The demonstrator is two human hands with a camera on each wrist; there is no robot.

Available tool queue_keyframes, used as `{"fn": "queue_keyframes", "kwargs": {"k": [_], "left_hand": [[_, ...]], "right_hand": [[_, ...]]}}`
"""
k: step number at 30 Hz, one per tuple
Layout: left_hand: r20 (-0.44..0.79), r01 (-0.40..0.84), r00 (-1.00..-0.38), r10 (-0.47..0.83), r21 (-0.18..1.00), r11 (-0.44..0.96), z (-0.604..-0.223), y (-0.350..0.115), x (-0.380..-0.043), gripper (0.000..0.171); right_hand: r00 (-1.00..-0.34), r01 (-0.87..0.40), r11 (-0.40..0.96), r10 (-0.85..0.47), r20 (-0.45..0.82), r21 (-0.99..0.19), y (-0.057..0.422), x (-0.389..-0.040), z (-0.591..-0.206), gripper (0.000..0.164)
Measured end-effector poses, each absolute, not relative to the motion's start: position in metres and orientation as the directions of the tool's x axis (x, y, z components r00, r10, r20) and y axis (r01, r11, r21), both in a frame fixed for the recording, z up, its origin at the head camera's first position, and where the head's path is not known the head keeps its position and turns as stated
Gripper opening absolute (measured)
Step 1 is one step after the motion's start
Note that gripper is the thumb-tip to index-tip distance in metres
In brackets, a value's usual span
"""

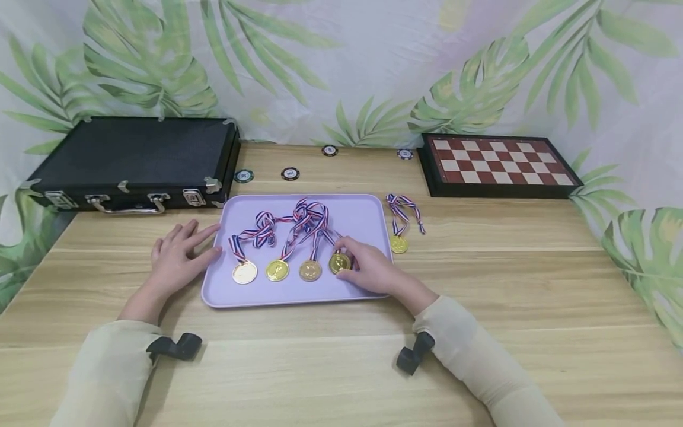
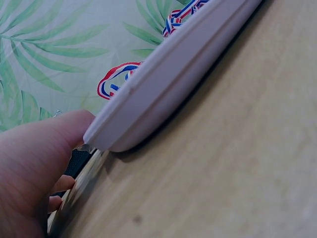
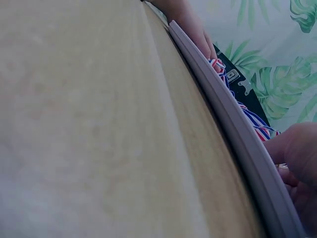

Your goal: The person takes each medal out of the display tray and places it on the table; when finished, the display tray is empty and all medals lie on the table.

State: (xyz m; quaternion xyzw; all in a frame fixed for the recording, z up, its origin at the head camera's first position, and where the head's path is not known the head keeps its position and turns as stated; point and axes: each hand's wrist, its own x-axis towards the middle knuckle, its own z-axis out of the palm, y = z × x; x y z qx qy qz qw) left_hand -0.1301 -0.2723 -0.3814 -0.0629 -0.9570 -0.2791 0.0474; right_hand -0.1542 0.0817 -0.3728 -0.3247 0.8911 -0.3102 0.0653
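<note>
Right hand (image 1: 370,267) had thumb and index finger pinching the edges of the rightmost medal (image 1: 337,263) on the lilac tray (image 1: 299,294). Left hand (image 1: 178,255) gripped nothing: fingers spread, thumb and index finger touching the tray's left rim. The tray held 4 medals in a row near its front side; the other 3 were the leftmost medal (image 1: 244,273), a brighter gold medal (image 1: 277,270) and a duller medal (image 1: 310,270). Striped ribbons (image 1: 317,216) in red, white and blue lay bunched behind the row, overlapping towards the middle. A 5th medal (image 1: 398,244) sat on the table (image 1: 320,367) just outside the tray's right rim, its ribbon running away behind it. A black case (image 1: 133,154) stood behind the left hand, latches facing the person. 4 poker chips (image 1: 290,174) lay scattered behind the tray. Checkered board (image 1: 501,163) sat back right, near the leaf-print curtain (image 1: 373,53).
</note>
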Motion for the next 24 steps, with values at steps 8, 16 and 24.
{"fn": "queue_keyframes", "kwargs": {"k": [8,16,24], "left_hand": [[0.112,0.141,-0.989,0.096,0.534,0.833,-0.384,-0.271,-0.131,0.054],[0.123,0.145,-0.988,0.094,0.530,0.836,-0.381,-0.271,-0.131,0.053],[0.117,0.138,-0.989,0.089,0.526,0.839,-0.381,-0.272,-0.130,0.053]], "right_hand": [[-0.789,-0.408,0.434,-0.610,0.071,-0.803,0.098,-0.149,-0.352,0.047],[-0.787,-0.390,0.181,-0.575,0.224,-0.903,0.123,-0.155,-0.295,0.048],[-0.773,-0.460,-0.042,-0.472,0.423,-0.887,0.148,-0.156,-0.253,0.047]]}}
